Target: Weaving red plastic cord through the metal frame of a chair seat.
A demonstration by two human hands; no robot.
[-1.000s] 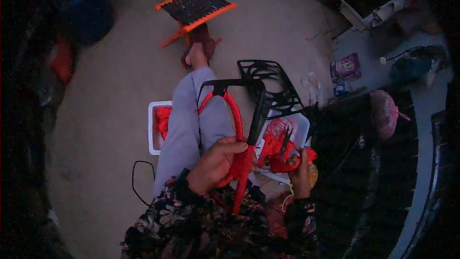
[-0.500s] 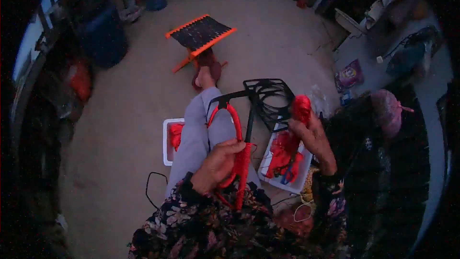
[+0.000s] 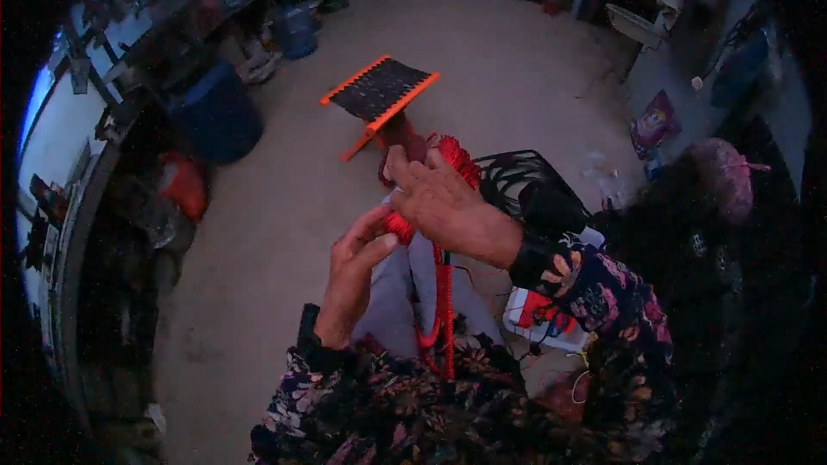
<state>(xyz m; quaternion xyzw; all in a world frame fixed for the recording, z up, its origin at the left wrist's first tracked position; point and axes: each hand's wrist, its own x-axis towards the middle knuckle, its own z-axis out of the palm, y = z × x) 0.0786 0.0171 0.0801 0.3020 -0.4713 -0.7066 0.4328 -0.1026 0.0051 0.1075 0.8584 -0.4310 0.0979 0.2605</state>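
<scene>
Both hands meet above my lap, over my grey trouser legs. My right hand (image 3: 452, 211) is closed on a bundle of red cord (image 3: 458, 160), which bulges out beyond its knuckles. My left hand (image 3: 351, 271) curls its fingers and thumb around a red cord-covered part (image 3: 399, 226) just below the right hand. Down from there runs a long strip wrapped in red cord (image 3: 444, 310), resting between my thighs. A black open-slatted frame (image 3: 527, 174) sticks out to the right behind my right wrist; where it joins the red-wrapped part is hidden by the hands.
A white box (image 3: 560, 337) with red material stands at my right, partly behind my sleeve. Ahead is an orange folding stool (image 3: 379, 90) with a black woven seat. A blue barrel (image 3: 215, 112) stands at the left, and a pink bag (image 3: 722, 176) lies at the right.
My right hand has swung left with the red cord bundle, from above the white box to over my lap. My left hand has moved up from the red-wrapped strip. The view has shifted left.
</scene>
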